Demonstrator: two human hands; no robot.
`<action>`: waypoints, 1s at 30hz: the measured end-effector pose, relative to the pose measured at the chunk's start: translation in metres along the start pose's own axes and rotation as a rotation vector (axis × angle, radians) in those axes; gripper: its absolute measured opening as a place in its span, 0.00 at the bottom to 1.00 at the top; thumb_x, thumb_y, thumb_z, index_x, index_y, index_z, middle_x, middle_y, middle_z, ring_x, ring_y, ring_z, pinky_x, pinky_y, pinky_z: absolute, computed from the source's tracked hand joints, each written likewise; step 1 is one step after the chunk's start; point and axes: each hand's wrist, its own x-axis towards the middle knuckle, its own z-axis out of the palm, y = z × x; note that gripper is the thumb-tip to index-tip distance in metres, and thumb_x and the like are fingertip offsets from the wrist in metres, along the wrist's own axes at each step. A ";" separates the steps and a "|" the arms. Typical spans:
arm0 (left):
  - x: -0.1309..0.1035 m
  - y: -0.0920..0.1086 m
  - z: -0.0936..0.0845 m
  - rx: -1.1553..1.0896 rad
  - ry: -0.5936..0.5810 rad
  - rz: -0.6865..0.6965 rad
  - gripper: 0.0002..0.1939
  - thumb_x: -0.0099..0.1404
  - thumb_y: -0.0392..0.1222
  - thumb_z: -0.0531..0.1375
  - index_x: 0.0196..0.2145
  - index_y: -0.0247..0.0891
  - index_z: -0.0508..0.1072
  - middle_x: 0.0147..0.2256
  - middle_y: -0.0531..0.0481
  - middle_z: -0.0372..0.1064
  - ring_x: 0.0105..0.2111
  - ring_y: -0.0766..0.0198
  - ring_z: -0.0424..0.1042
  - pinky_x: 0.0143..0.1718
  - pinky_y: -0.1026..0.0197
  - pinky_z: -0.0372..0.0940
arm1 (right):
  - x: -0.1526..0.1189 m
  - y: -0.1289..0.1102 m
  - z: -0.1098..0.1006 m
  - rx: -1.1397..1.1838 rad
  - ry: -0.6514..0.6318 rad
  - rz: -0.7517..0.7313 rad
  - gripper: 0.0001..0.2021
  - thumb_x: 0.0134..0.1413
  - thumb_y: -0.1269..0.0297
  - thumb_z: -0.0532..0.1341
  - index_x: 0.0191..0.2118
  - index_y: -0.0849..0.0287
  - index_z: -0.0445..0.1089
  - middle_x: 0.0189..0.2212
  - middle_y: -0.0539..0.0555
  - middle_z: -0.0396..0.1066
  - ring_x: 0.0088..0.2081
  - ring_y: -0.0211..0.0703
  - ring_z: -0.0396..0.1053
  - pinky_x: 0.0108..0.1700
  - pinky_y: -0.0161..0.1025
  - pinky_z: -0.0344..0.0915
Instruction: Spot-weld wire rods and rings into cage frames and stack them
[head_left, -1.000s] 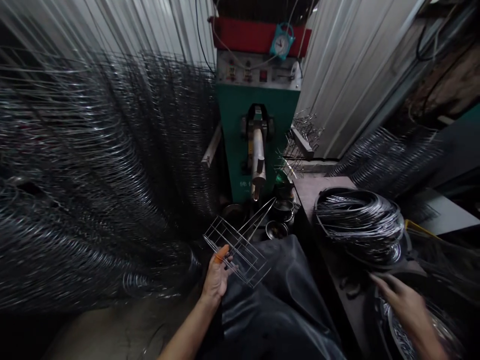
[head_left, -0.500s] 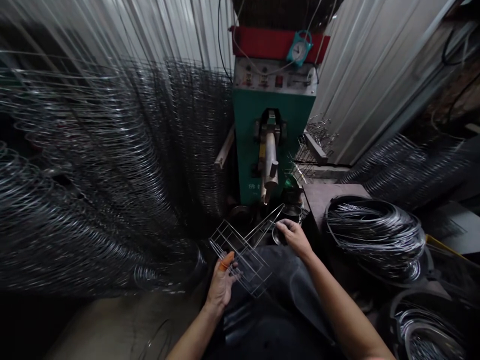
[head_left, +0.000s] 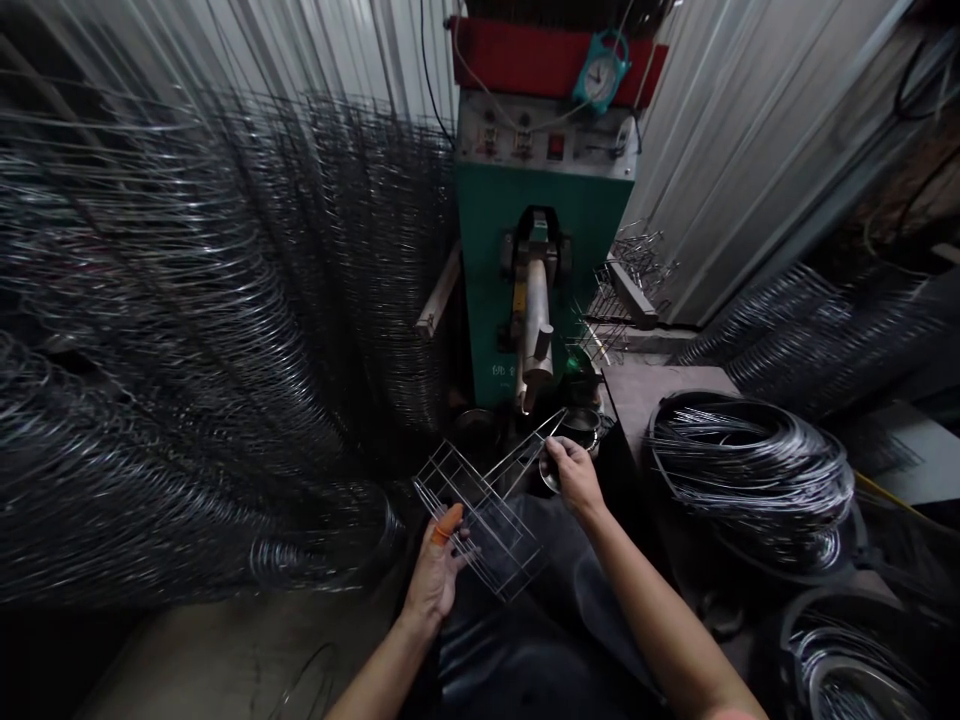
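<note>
Left hand: my left hand (head_left: pixel 435 575) comes up from below, palm turned upward, clamped on the near left edge of the wire basket, with the thumb on top and the fingers under the rods.
Thumb cover: an orange sleeve (head_left: pixel 447 524) wraps my left thumb.
Right hand: my right hand (head_left: pixel 574 475) reaches in from the lower right, forearm slanting up and leftward, thumb and forefinger tips together at the handle; whether a thin rod sits between them, I cannot tell.
Wire basket: the wire basket (head_left: pixel 486 491) hangs tilted above my lap, its long handle (head_left: pixel 516 459) pointing up and right, below the machine's arm.
Lap: a dark, shiny apron (head_left: pixel 517 650) covers my legs.
Machine: a green machine (head_left: pixel 480 215) faces me, its metal arm (head_left: pixel 537 305) jutting forward; a blue clock (head_left: pixel 600 78) hangs across the red box (head_left: pixel 517 60) on top.
Bench: on my right, a flat board (head_left: pixel 675 378) runs beside a tub of wire (head_left: pixel 757 470), with another bin (head_left: pixel 795 635) nearer me.
Left side: tall stacks of bent wire (head_left: pixel 247 300) crowd in.
Wall: pale corrugated sheeting (head_left: pixel 712 130) behind the machine.
Light: dim.
</note>
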 end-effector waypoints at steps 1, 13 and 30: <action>0.001 0.001 0.000 0.006 -0.001 0.003 0.27 0.39 0.47 0.67 0.39 0.40 0.69 0.33 0.53 0.63 0.30 0.66 0.64 0.31 0.58 0.66 | 0.002 0.001 0.001 0.024 0.004 0.006 0.15 0.42 0.52 0.64 0.23 0.59 0.65 0.17 0.46 0.62 0.18 0.31 0.58 0.21 0.30 0.54; 0.010 0.007 0.011 0.024 0.076 0.013 0.20 0.42 0.49 0.65 0.34 0.40 0.70 0.31 0.53 0.61 0.30 0.64 0.62 0.30 0.55 0.65 | 0.020 0.002 0.010 -0.025 0.030 -0.005 0.14 0.42 0.53 0.63 0.22 0.59 0.64 0.16 0.45 0.60 0.18 0.31 0.57 0.21 0.31 0.56; 0.013 0.028 0.036 0.082 0.195 -0.085 0.11 0.60 0.44 0.54 0.40 0.39 0.68 0.29 0.52 0.59 0.26 0.67 0.62 0.29 0.54 0.67 | 0.040 0.002 0.019 -0.016 0.113 0.018 0.14 0.38 0.54 0.63 0.22 0.59 0.62 0.16 0.44 0.60 0.17 0.31 0.58 0.18 0.30 0.56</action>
